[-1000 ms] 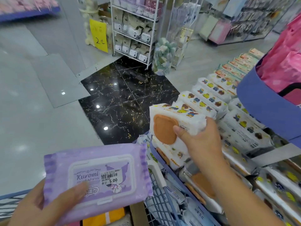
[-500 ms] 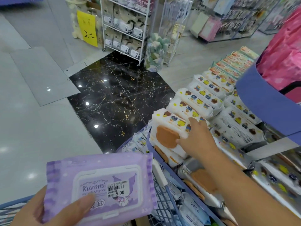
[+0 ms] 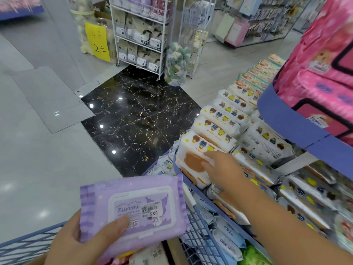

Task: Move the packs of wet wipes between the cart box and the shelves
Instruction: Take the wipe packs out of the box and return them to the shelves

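Holding the purple pack (image 3: 131, 211) in my left grip (image 3: 76, 243), thumb across its lid, above the cart (image 3: 199, 223). My right grip (image 3: 223, 169) pinches the white bear pack (image 3: 193, 150) at the shelf (image 3: 186, 180) front corner, stacked on another, just beside the cart's rim. Open floor (image 3: 47, 169) lies left.

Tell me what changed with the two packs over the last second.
The right hand brought the white bear-print pack down from mid-air onto the front of the row of matching packs and still grips its end. The left hand still holds the purple Kuromi pack, label up.
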A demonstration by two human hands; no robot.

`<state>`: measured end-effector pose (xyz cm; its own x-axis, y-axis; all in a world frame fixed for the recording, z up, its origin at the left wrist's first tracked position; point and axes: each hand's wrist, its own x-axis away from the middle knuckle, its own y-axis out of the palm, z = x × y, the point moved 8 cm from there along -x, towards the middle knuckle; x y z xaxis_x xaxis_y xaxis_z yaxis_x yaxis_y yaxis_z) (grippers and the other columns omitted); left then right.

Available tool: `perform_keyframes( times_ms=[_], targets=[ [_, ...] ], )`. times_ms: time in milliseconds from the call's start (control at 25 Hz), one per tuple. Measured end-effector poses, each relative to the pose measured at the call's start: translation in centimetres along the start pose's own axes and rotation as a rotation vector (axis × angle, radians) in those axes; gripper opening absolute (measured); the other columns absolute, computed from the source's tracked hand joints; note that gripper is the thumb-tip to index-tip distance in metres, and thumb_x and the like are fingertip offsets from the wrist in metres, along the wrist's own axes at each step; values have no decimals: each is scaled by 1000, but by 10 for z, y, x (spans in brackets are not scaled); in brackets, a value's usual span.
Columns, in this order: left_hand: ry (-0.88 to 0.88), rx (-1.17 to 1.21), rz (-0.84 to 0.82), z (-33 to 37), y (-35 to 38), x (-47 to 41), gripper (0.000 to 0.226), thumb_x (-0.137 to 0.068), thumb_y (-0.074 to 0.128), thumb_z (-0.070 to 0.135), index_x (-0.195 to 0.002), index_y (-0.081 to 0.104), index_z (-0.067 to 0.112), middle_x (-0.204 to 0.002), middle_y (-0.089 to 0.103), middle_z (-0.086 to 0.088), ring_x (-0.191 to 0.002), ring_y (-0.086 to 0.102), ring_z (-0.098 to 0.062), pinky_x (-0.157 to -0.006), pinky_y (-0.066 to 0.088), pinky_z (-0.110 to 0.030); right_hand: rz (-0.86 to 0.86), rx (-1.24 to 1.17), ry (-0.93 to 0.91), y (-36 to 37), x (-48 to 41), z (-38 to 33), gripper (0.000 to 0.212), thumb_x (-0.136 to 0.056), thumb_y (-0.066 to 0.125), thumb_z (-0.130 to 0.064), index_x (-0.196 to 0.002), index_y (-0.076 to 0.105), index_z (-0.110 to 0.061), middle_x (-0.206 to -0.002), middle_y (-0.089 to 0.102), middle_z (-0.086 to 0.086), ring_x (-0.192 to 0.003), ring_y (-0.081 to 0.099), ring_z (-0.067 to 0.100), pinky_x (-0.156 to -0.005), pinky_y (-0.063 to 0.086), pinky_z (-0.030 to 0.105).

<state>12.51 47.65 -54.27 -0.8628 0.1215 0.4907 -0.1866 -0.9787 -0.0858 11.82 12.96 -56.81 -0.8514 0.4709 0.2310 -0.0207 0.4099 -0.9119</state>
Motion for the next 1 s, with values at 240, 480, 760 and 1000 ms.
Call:
perform_keyframes(
  times_ms=[240, 480, 760, 1000],
  targets=[
    [147, 114, -143, 62, 15, 42, 28, -54, 96, 22, -78, 82, 18, -80, 81, -5, -69, 77, -11, -62, 59, -21, 114, -861, 206, -41, 127, -18, 17, -96, 63, -38, -110, 71, -35, -113, 72, -10, -105, 67, 10, -98, 54, 45],
    [201, 89, -490, 118, 85, 140, 49, -64, 90, 14, -111, 74, 12, -105, 80, -6, -100, 77, -25, -88, 60, -40, 193, -1479, 301, -113, 262, -19, 35, -104, 45, -35, -118, 69, -13, -113, 75, 11, -99, 71, 26, -80, 60, 41],
    [431, -83, -820, 178, 193, 330, 53, -71, 88, 29, -120, 70, 22, -114, 79, 1, -107, 75, -20, -92, 58, -37, 532, -1449, 109, -248, 437, 62, 50, -74, 74, -42, -114, 68, -13, -107, 77, 6, -96, 73, 25, -77, 59, 37],
    [476, -174, -1082, 150, 332, 538, 74, -61, 94, 41, -127, 65, 23, -119, 77, 3, -107, 74, -17, -89, 58, -35, 850, -1451, 138, -314, 629, 208, 34, -82, 76, -31, -111, 70, -13, -104, 77, 6, -90, 72, 21, -73, 57, 34]
  ],
)
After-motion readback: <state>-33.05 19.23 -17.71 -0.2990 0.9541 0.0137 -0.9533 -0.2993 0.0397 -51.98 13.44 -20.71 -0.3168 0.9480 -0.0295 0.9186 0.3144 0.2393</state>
